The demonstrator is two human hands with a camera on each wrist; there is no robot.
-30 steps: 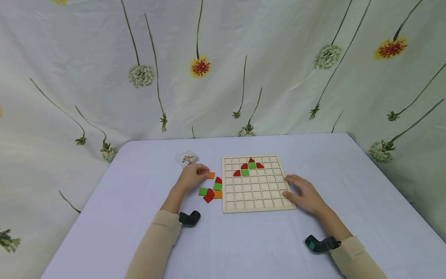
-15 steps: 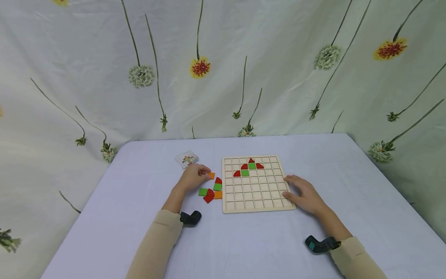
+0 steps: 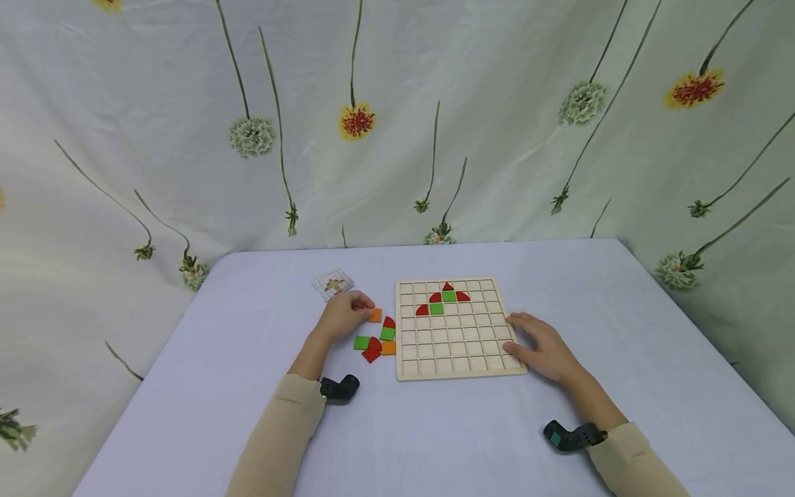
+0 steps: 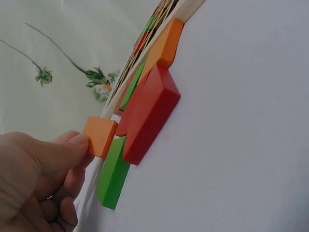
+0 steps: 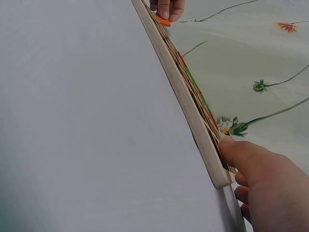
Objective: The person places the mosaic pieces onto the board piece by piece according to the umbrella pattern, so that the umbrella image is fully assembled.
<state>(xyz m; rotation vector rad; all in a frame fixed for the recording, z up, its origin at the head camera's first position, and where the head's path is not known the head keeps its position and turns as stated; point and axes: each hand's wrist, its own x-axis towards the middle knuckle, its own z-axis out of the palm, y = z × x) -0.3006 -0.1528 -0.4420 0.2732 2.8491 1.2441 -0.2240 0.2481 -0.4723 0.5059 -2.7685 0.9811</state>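
My left hand (image 3: 344, 315) pinches a square orange tile (image 3: 375, 315) between thumb and fingers, left of the wooden grid board (image 3: 459, 338). The left wrist view shows this tile held by one edge, near a green tile (image 4: 113, 174) and a red tile (image 4: 152, 113). My right hand (image 3: 543, 347) rests at the board's right edge. In the right wrist view its thumb lies on the rim, while the other fingers are partly hidden. Red pieces (image 3: 463, 296) and green squares (image 3: 449, 296) sit in the board's upper cells.
Beside the board's left edge lie loose tiles: a green square (image 3: 361, 342), a red piece (image 3: 371, 355), another orange square (image 3: 388, 348) and several others. A small pattern card (image 3: 333, 281) lies behind my left hand. A flowered cloth (image 3: 397, 172) hangs behind the table.
My left hand, with the orange tile, shifts very slightly and the tile sits a little lower. My right hand and the board look unmoved.
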